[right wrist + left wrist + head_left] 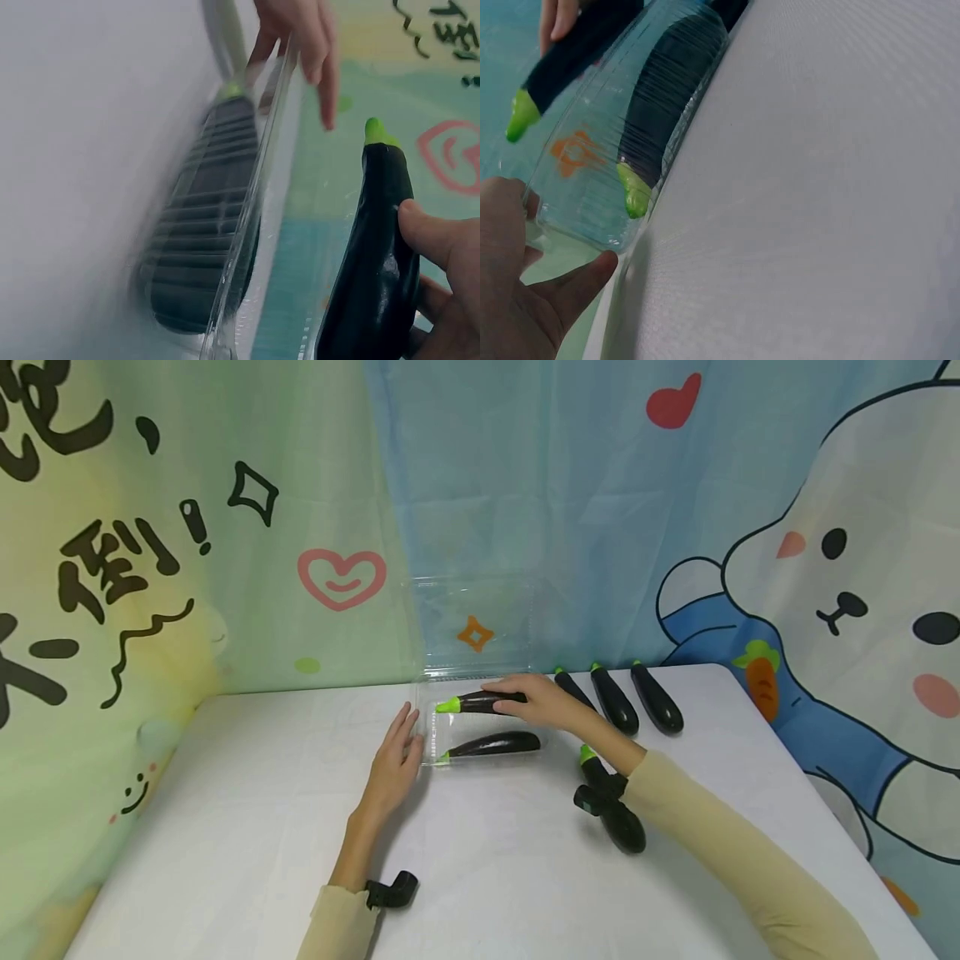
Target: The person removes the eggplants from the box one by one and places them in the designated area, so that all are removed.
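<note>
A clear plastic box with its lid raised stands at the table's far side. One dark eggplant with a green stem lies inside, along the near wall. My right hand grips a second eggplant between thumb and fingers over the box, its green tip pointing left. In the right wrist view that eggplant is clearly pinched at its side. My left hand rests against the box's left end with fingers extended; in the left wrist view the thumb touches the box corner.
Several more eggplants lie to the right: a row at the back including one at the far right, and one nearer, partly behind the right wrist camera. A printed curtain hangs behind the white table.
</note>
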The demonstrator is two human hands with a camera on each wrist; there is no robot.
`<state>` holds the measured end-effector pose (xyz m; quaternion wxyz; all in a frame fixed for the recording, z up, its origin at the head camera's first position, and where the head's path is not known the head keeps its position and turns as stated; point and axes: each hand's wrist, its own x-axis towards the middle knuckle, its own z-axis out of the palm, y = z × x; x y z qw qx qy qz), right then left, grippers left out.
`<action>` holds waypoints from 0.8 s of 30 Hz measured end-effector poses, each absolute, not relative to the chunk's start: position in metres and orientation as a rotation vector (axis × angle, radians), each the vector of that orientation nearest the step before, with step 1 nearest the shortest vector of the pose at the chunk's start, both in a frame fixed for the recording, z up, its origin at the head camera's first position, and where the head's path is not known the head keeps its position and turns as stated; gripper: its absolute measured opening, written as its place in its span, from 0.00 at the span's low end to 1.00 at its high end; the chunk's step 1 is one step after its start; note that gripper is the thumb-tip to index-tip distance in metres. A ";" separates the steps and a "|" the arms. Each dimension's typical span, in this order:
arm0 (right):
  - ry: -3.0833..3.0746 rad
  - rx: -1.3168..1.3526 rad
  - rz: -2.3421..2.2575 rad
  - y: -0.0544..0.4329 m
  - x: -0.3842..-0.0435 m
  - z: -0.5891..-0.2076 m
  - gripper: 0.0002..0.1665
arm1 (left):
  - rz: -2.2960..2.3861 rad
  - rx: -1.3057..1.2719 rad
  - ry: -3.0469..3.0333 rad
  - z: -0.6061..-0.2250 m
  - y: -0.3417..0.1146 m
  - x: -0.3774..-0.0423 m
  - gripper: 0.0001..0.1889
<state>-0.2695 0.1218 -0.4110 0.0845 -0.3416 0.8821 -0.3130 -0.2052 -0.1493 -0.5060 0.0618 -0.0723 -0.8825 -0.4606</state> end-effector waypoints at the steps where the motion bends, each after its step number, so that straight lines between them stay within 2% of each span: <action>1: 2.644 -1.014 -0.945 0.125 -0.265 -0.409 0.26 | -1.394 -0.220 -2.666 -0.506 -0.149 -0.205 0.25; 13: 2.798 -0.705 -1.062 0.164 -0.216 -0.403 0.26 | -1.386 -0.230 -2.663 -0.506 -0.150 -0.205 0.25; 24: 2.909 -0.566 -1.172 0.195 -0.203 -0.414 0.26 | -1.392 -0.233 -2.667 -0.508 -0.149 -0.207 0.26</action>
